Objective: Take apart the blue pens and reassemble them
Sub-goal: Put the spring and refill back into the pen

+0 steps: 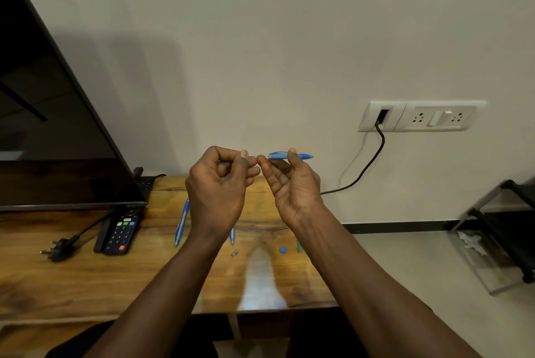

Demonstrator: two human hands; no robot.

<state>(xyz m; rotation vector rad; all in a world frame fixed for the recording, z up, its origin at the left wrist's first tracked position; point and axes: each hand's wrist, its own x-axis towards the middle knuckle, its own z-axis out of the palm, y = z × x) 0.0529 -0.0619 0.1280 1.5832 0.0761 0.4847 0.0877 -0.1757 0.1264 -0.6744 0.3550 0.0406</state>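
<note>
Both hands are raised above the wooden table. My right hand pinches a blue pen barrel, held level. My left hand pinches a thin refill whose end enters the barrel's left opening. On the table lies a whole blue pen left of my left wrist. Another blue pen piece shows partly behind that wrist. A small metal tip, a blue cap piece and a greenish piece lie between my forearms.
A dark TV screen stands at the left, with a black remote and a loose plug in front. A wall socket with a black cable is at the right. A black rack stands on the floor right.
</note>
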